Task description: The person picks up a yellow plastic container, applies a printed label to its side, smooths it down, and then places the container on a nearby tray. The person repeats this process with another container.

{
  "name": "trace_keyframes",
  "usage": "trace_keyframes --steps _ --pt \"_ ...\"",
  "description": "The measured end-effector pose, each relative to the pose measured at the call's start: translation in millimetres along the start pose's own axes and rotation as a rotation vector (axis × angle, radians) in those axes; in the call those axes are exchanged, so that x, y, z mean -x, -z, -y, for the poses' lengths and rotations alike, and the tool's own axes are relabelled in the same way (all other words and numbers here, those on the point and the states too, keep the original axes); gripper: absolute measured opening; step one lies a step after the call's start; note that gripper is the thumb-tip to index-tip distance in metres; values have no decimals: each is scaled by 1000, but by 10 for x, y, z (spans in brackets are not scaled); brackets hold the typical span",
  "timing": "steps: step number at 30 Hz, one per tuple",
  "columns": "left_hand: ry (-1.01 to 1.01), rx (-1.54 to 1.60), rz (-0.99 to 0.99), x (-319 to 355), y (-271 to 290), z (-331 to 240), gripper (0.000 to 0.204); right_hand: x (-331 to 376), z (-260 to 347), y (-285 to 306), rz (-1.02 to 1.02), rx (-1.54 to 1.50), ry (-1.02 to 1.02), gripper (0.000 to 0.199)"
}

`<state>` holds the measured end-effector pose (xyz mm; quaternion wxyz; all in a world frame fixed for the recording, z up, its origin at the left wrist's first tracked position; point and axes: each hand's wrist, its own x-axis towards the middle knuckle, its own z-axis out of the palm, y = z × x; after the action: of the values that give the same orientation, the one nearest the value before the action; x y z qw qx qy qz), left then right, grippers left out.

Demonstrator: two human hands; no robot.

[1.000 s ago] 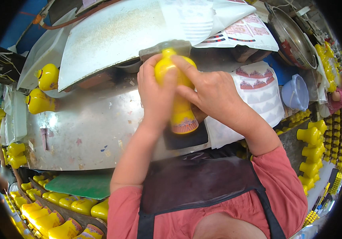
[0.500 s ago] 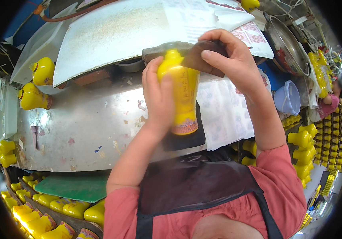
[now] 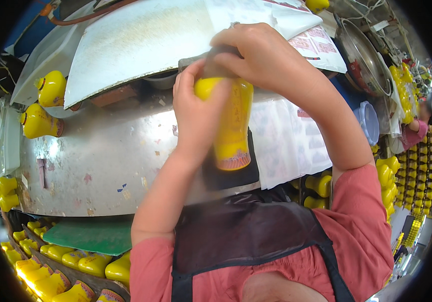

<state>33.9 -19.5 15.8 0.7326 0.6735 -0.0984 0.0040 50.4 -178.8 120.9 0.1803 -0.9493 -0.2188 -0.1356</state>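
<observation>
A glossy yellow vase [image 3: 235, 123] lies on its side, its patterned pink-and-purple base toward me and its neck pointing away. My left hand [image 3: 194, 108] is closed round its left side near the shoulder. Over the neck is my right hand [image 3: 253, 50], its fingers curled on a thin, flexible dark brown piece [image 3: 219, 68], blurred and mostly covered by the fingers. The vase's neck is hidden beneath it. Under the vase's base shows a black pad [image 3: 248, 177]. Behind my hands is a greyish cloth-like thing [image 3: 188, 62], partly covered.
Two yellow vases [image 3: 39, 121] lie at the table's left. A white board [image 3: 140, 50] rises at the back, with printed sheets [image 3: 321, 43] on its right. Translucent sheets [image 3: 291, 146] cover the table's right. A pale blue bucket [image 3: 369, 123] and a metal basin [image 3: 364, 60] stand beyond.
My right hand has moved left and away from me, bringing the dark brown piece onto the vase's neck. My left hand still grips the vase, which has barely shifted.
</observation>
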Motion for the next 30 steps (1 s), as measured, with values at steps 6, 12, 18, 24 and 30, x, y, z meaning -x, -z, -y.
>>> trace_keyframes --steps 6,12,18,24,30 --pt "169 175 21 -80 -2 -97 43 262 -37 -17 -291 255 146 16" --pt "247 385 37 -120 21 -129 40 1001 219 -219 -257 122 545 30" --pt "164 175 69 -107 14 -173 48 1034 606 -434 -416 141 468 16" --pt "212 170 43 -149 12 -174 45 1199 720 -497 -160 122 514 30" --pt "114 92 40 -146 31 -49 43 1168 621 -455 -154 -47 536 14"
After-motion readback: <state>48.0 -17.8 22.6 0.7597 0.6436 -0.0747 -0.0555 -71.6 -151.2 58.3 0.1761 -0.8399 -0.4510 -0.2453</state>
